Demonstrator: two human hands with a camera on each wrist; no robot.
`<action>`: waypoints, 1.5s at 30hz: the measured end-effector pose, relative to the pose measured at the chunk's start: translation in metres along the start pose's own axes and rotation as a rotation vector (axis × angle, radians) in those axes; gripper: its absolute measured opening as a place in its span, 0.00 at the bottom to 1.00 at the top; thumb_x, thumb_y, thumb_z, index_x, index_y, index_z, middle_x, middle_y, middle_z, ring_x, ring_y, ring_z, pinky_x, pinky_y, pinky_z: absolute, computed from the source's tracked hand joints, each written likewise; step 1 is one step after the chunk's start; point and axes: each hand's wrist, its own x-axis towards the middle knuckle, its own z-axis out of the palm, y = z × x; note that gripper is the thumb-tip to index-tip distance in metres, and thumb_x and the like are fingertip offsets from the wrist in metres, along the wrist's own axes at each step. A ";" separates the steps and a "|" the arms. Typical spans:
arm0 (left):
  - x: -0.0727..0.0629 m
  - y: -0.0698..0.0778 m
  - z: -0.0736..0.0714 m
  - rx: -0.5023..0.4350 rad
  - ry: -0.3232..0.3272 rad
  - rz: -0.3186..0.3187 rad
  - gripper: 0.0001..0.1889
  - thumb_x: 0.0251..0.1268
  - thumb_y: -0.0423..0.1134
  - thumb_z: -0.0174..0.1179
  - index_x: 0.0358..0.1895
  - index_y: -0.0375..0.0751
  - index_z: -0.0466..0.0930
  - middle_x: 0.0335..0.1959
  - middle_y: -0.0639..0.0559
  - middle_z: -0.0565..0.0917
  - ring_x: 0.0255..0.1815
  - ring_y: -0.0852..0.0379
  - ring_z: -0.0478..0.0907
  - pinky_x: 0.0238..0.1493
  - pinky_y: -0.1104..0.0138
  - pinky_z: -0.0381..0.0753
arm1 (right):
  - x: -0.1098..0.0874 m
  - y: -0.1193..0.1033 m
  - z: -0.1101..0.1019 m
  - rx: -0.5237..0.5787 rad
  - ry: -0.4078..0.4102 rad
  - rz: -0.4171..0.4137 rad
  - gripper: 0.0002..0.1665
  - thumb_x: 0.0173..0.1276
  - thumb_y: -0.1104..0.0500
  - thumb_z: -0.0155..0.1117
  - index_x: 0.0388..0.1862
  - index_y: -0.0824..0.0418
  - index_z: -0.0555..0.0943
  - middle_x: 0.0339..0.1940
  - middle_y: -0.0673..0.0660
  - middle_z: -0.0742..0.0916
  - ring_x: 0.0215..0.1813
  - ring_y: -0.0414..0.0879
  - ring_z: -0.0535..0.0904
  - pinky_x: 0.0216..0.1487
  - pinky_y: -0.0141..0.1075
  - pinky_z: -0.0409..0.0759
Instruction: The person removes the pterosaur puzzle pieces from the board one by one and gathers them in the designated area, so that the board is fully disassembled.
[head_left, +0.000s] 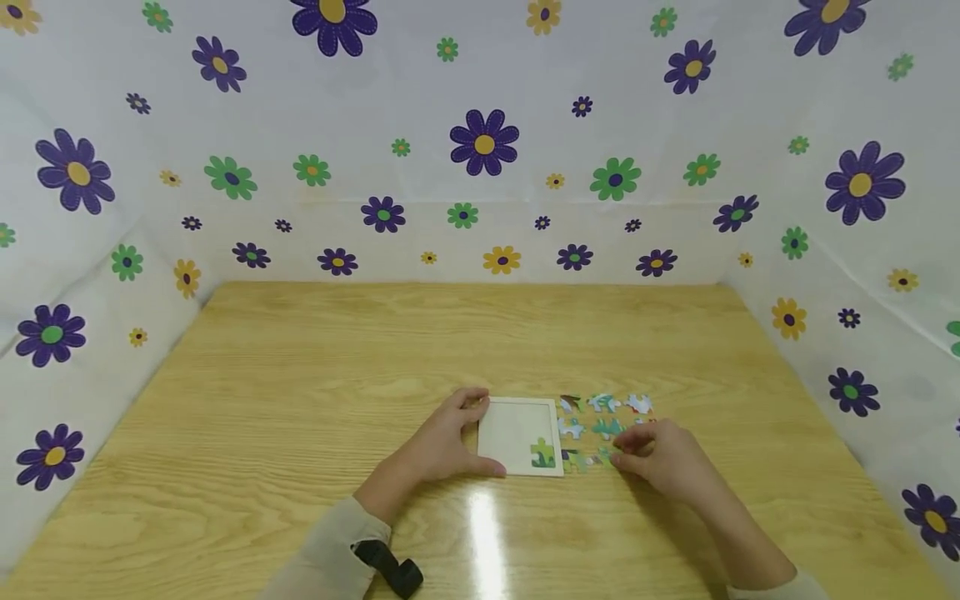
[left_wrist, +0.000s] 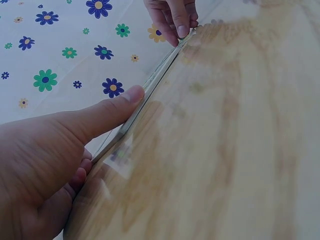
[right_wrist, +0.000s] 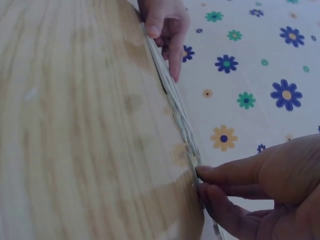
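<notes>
A square white puzzle tray lies on the table, with one green puzzle piece in its lower right corner. My left hand holds the tray's left side, fingers at the far corner and thumb along the near edge. Just right of the tray, several loose puzzle pieces lie in rows. My right hand is at the near right of these rows. In the right wrist view, its thumb and forefinger pinch a thin puzzle piece, seen edge-on and slightly tilted; its picture is hidden.
The wooden table extends around the tray on every side. A white cloth printed with flowers stands behind the table and along both sides. A black strap hangs at the left sleeve.
</notes>
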 end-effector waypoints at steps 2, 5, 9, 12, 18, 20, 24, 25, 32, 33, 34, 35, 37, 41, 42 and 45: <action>0.000 0.001 0.001 -0.004 -0.002 -0.002 0.59 0.42 0.59 0.79 0.75 0.31 0.60 0.78 0.49 0.60 0.78 0.44 0.57 0.74 0.51 0.64 | -0.002 -0.003 0.001 -0.019 0.007 0.002 0.13 0.63 0.58 0.73 0.43 0.65 0.86 0.38 0.53 0.87 0.40 0.45 0.84 0.38 0.39 0.84; 0.000 0.001 0.002 -0.003 -0.001 -0.008 0.59 0.42 0.59 0.79 0.75 0.32 0.60 0.78 0.49 0.59 0.78 0.44 0.57 0.74 0.51 0.64 | -0.003 -0.007 0.002 -0.036 0.019 -0.007 0.12 0.63 0.61 0.73 0.42 0.66 0.85 0.37 0.54 0.87 0.38 0.45 0.84 0.37 0.39 0.84; 0.001 0.003 0.000 0.004 0.002 -0.002 0.59 0.43 0.60 0.79 0.75 0.32 0.60 0.78 0.49 0.60 0.78 0.44 0.58 0.73 0.51 0.64 | -0.003 -0.012 0.001 -0.025 0.025 -0.005 0.13 0.62 0.59 0.74 0.43 0.66 0.86 0.38 0.54 0.87 0.37 0.44 0.84 0.36 0.37 0.84; 0.001 0.003 -0.001 0.007 0.003 0.001 0.59 0.42 0.60 0.79 0.75 0.32 0.60 0.78 0.49 0.60 0.78 0.45 0.58 0.73 0.51 0.65 | 0.002 -0.015 0.003 0.028 0.008 -0.020 0.16 0.62 0.55 0.75 0.44 0.64 0.86 0.40 0.54 0.87 0.39 0.44 0.83 0.36 0.35 0.83; 0.001 0.002 -0.003 0.012 0.002 -0.007 0.59 0.43 0.59 0.79 0.75 0.32 0.60 0.78 0.50 0.59 0.78 0.45 0.58 0.73 0.52 0.65 | 0.018 -0.028 0.015 0.213 -0.100 -0.118 0.21 0.63 0.55 0.74 0.51 0.65 0.85 0.45 0.59 0.85 0.39 0.45 0.83 0.36 0.31 0.82; 0.000 0.002 -0.003 0.015 0.001 -0.011 0.59 0.43 0.60 0.79 0.75 0.33 0.60 0.78 0.50 0.59 0.78 0.45 0.58 0.73 0.52 0.65 | 0.023 -0.034 0.021 0.260 -0.140 -0.144 0.22 0.63 0.56 0.74 0.52 0.67 0.84 0.45 0.61 0.84 0.38 0.45 0.85 0.36 0.32 0.83; -0.001 0.000 -0.002 0.016 0.002 -0.015 0.59 0.43 0.61 0.78 0.75 0.33 0.60 0.78 0.51 0.60 0.78 0.45 0.58 0.73 0.52 0.65 | 0.031 -0.045 0.033 0.239 -0.167 -0.195 0.23 0.62 0.57 0.74 0.52 0.69 0.84 0.44 0.61 0.85 0.36 0.44 0.82 0.32 0.31 0.81; -0.001 0.000 -0.002 0.014 0.003 -0.015 0.59 0.43 0.61 0.78 0.75 0.33 0.60 0.78 0.51 0.60 0.78 0.46 0.58 0.73 0.52 0.65 | 0.032 -0.047 0.036 0.224 -0.169 -0.200 0.23 0.62 0.56 0.75 0.52 0.69 0.84 0.43 0.60 0.85 0.35 0.44 0.81 0.31 0.30 0.80; -0.002 0.000 0.000 0.009 -0.006 -0.025 0.59 0.43 0.61 0.78 0.76 0.34 0.59 0.78 0.52 0.59 0.78 0.47 0.58 0.73 0.53 0.65 | 0.033 -0.055 0.045 0.124 -0.156 -0.184 0.20 0.61 0.57 0.76 0.47 0.67 0.86 0.37 0.53 0.85 0.37 0.45 0.77 0.31 0.30 0.78; -0.002 0.000 0.000 0.009 -0.006 -0.025 0.59 0.43 0.61 0.78 0.76 0.34 0.59 0.78 0.52 0.59 0.78 0.46 0.58 0.73 0.53 0.65 | 0.033 -0.055 0.045 0.114 -0.151 -0.187 0.19 0.60 0.57 0.76 0.47 0.67 0.86 0.37 0.53 0.85 0.37 0.45 0.76 0.31 0.30 0.78; -0.002 0.000 0.000 0.010 -0.006 -0.024 0.59 0.44 0.61 0.78 0.76 0.34 0.59 0.78 0.52 0.59 0.78 0.46 0.58 0.73 0.53 0.65 | 0.033 -0.055 0.045 0.106 -0.146 -0.191 0.18 0.60 0.57 0.76 0.46 0.66 0.86 0.37 0.53 0.84 0.36 0.44 0.76 0.31 0.29 0.77; -0.002 0.000 0.000 0.011 -0.007 -0.026 0.59 0.43 0.61 0.78 0.76 0.34 0.59 0.78 0.52 0.59 0.78 0.47 0.58 0.73 0.53 0.65 | 0.033 -0.055 0.045 0.099 -0.141 -0.199 0.18 0.60 0.57 0.76 0.46 0.66 0.86 0.37 0.53 0.84 0.36 0.44 0.75 0.31 0.29 0.77; -0.002 0.000 0.000 0.021 -0.006 -0.021 0.59 0.44 0.62 0.77 0.76 0.34 0.59 0.78 0.52 0.59 0.78 0.46 0.59 0.73 0.53 0.66 | 0.034 -0.054 0.044 0.099 -0.136 -0.214 0.16 0.61 0.58 0.75 0.45 0.66 0.85 0.38 0.55 0.84 0.34 0.44 0.76 0.30 0.28 0.77; -0.001 0.000 0.000 0.023 -0.005 -0.017 0.59 0.44 0.62 0.77 0.76 0.34 0.59 0.78 0.52 0.59 0.78 0.46 0.59 0.73 0.53 0.66 | 0.033 -0.053 0.040 0.114 -0.128 -0.237 0.12 0.64 0.57 0.73 0.42 0.63 0.84 0.40 0.56 0.84 0.32 0.42 0.80 0.31 0.29 0.80; -0.001 0.000 0.000 0.022 -0.005 -0.017 0.59 0.44 0.62 0.77 0.76 0.34 0.59 0.78 0.51 0.59 0.78 0.47 0.59 0.73 0.53 0.66 | 0.033 -0.053 0.039 0.120 -0.127 -0.235 0.11 0.65 0.56 0.72 0.41 0.62 0.83 0.40 0.56 0.84 0.32 0.42 0.80 0.31 0.29 0.80; -0.001 0.000 0.000 0.010 -0.005 -0.024 0.58 0.43 0.61 0.78 0.76 0.34 0.60 0.78 0.51 0.59 0.78 0.47 0.59 0.73 0.53 0.65 | 0.032 -0.053 0.034 0.138 -0.126 -0.222 0.10 0.66 0.55 0.71 0.38 0.60 0.82 0.37 0.54 0.85 0.32 0.44 0.81 0.32 0.32 0.80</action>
